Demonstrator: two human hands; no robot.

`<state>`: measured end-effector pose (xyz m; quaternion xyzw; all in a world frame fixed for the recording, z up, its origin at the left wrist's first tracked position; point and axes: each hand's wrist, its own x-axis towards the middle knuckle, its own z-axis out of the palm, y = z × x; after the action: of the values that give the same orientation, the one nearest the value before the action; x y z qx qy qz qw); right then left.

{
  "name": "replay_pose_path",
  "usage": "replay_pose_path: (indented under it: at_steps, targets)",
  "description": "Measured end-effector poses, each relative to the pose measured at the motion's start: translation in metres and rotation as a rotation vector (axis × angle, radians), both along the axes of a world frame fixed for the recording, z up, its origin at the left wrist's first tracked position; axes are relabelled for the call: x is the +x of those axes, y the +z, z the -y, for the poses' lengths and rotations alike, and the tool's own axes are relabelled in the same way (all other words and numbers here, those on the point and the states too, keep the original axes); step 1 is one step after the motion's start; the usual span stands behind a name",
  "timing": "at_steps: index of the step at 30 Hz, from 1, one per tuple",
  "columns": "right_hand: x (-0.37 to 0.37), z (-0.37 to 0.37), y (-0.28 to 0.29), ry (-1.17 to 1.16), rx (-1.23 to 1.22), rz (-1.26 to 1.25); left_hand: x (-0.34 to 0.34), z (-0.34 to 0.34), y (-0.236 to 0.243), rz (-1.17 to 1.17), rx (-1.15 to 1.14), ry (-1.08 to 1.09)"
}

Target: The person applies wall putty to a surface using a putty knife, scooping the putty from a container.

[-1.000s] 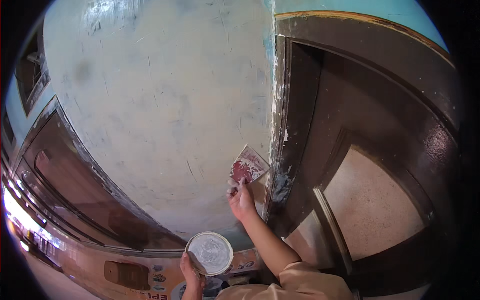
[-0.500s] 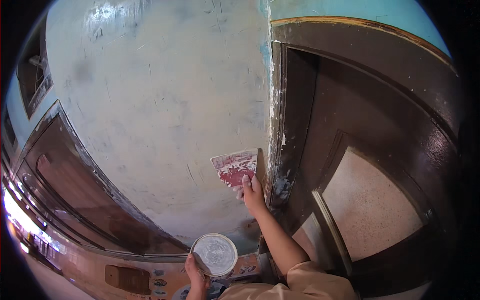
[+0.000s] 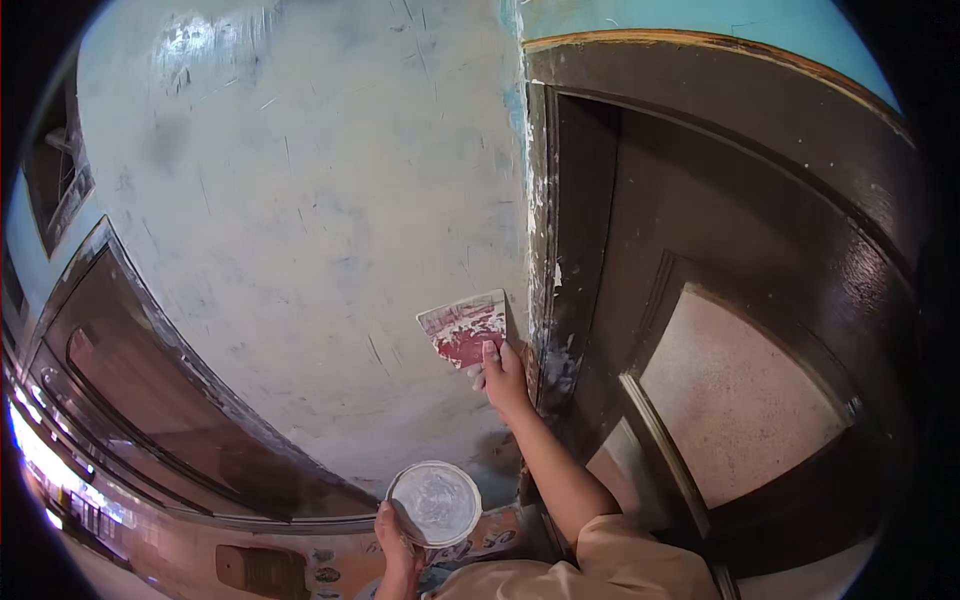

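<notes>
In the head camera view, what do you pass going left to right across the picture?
Dark wooden door → pale patched wall → round container of white filler in the left hand → red scraper in the right hand → dark door frame → brown door.

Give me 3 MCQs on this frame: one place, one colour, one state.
1. Where is the scraper?
A. flat on the wall left of the door frame
B. inside the bowl
C. on the floor

2. What colour is the scraper blade under the white smears?
A. green
B. red
C. black

3. How is the bowl held?
A. upside down
B. lying on the floor
C. open side up in the left hand

Answers:
1 A, the right hand presses it to the wall beside the door frame.
2 B, red shows between the white filler patches.
3 C, the bowl's whitish inside faces the camera with the left fingers at its lower rim.
</notes>
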<state>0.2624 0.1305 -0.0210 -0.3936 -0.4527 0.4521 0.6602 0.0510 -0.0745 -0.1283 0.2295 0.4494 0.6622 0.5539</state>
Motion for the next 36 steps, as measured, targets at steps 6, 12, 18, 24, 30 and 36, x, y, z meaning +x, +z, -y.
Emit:
replay_pose_path:
  at_steps: [6, 12, 18, 24, 30, 36]
  targets:
    - [0.005, 0.026, -0.084, 0.039, -0.199, -0.031, -0.001, -0.005, 0.013, 0.060, 0.084, 0.056]
    - [0.015, 0.012, -0.022, -0.016, 0.000, -0.055, -0.005, -0.009, 0.020, 0.030, 0.079, 0.082]
    - [0.011, 0.005, -0.052, -0.007, -0.249, -0.091, 0.001, -0.011, 0.019, 0.039, 0.102, 0.070]
    - [0.014, 0.045, -0.107, 0.155, -0.331, -0.478, -0.007, 0.000, 0.017, 0.077, 0.056, -0.005]
    - [0.001, 0.032, -0.080, 0.400, -0.169, -0.889, 0.006, -0.007, 0.020, 0.004, 0.036, 0.030]
    - [-0.030, 0.014, -0.061, 0.390, -0.146, -0.982, -0.001, 0.000, 0.013, -0.069, -0.041, -0.037]
